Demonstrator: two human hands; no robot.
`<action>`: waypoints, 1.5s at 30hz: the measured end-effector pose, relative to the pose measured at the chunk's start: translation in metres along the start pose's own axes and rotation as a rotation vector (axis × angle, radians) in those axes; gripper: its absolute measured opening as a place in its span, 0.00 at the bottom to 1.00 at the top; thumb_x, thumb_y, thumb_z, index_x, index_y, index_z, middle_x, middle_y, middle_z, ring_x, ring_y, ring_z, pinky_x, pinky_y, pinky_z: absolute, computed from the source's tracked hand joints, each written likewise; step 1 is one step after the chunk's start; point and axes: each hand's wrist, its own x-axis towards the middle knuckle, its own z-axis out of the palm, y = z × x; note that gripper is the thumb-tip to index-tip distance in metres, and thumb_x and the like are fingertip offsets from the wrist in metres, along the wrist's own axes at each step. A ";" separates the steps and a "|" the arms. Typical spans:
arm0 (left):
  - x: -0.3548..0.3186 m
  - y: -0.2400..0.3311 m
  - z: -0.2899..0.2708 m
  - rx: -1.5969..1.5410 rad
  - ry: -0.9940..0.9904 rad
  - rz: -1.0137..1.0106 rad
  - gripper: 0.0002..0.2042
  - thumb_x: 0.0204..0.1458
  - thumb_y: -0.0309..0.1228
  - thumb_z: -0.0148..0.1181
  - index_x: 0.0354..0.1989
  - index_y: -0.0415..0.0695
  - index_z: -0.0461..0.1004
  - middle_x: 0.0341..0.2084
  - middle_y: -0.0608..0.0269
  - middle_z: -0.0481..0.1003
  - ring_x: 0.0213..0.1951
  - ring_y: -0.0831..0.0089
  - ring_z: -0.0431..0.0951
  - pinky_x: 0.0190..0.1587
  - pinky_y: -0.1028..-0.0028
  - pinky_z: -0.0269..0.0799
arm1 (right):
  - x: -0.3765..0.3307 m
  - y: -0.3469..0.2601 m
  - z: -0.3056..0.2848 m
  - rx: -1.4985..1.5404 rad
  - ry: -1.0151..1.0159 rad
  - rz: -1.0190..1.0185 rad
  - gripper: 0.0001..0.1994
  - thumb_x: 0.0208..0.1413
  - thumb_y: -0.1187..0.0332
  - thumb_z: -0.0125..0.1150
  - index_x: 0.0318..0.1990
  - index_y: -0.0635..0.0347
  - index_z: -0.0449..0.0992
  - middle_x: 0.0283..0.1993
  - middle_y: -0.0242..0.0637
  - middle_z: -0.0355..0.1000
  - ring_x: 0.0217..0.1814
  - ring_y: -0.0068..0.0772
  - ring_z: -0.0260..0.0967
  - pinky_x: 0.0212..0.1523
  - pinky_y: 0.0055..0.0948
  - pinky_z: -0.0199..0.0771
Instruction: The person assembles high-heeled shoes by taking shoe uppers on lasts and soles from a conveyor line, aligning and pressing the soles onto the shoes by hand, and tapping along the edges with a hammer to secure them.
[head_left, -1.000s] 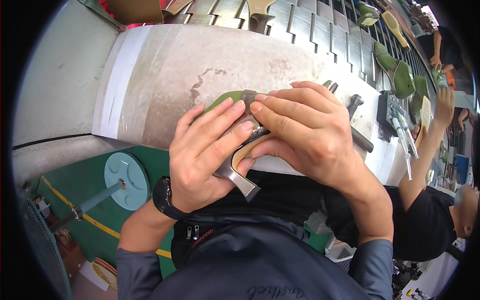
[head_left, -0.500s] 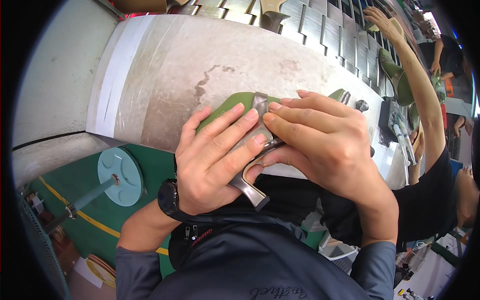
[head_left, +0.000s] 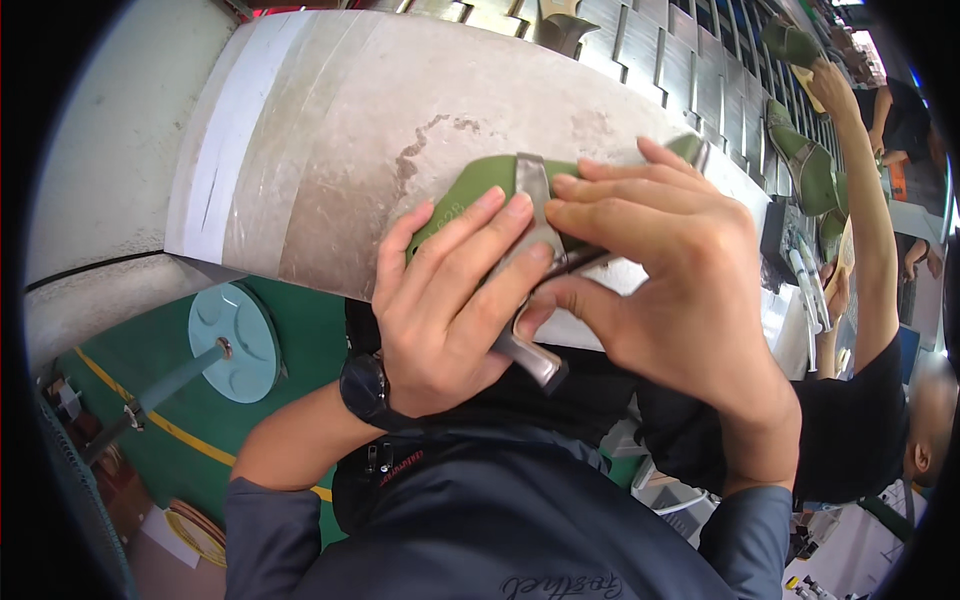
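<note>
Both hands meet over the near edge of a worn grey work table (head_left: 330, 140), closed around a green shoe piece (head_left: 470, 190). The left hand (head_left: 450, 300) grips it from below and from the seven o'clock side, fingers laid flat up across the green surface and over a metal strap (head_left: 533, 185) that crosses it. The right hand (head_left: 670, 290) comes in from four o'clock, fingers curled over the top and thumb tucked under, pinching the same piece together with a metal tool (head_left: 530, 358) whose squared end sticks out beneath the left palm. A black wristwatch (head_left: 365, 390) sits on the left wrist.

At two o'clock, a second person in a black shirt stretches an arm (head_left: 870, 200) up toward green shoes (head_left: 810, 170) lying on a slatted rack (head_left: 680, 60). At eight o'clock, below the table, a pale blue round disc on a rod (head_left: 235, 340) stands over the green floor (head_left: 300, 330).
</note>
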 end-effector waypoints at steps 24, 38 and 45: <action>0.069 -0.022 -0.006 -0.370 -0.337 -0.164 0.23 0.43 0.24 0.71 0.47 0.41 0.67 0.67 0.37 0.71 0.66 0.44 0.73 0.65 0.59 0.69 | -0.018 0.038 0.001 -0.080 0.116 0.023 0.28 0.38 0.59 0.85 0.51 0.55 0.86 0.56 0.36 0.82 0.67 0.51 0.74 0.75 0.63 0.59; 0.051 0.008 -0.004 -0.259 -0.310 -0.206 0.38 0.47 0.27 0.68 0.69 0.36 0.63 0.68 0.40 0.69 0.68 0.47 0.71 0.71 0.57 0.64 | -0.081 0.062 0.017 -0.013 0.505 0.268 0.34 0.49 0.62 0.83 0.65 0.59 0.78 0.67 0.51 0.71 0.67 0.56 0.71 0.67 0.52 0.72; 0.085 0.022 0.014 -0.126 -0.376 -0.119 0.46 0.49 0.33 0.73 0.76 0.33 0.55 0.62 0.36 0.72 0.64 0.41 0.72 0.68 0.52 0.66 | -0.168 0.092 0.019 -0.177 0.455 0.381 0.23 0.54 0.83 0.62 0.60 0.63 0.81 0.54 0.49 0.76 0.55 0.50 0.75 0.58 0.43 0.75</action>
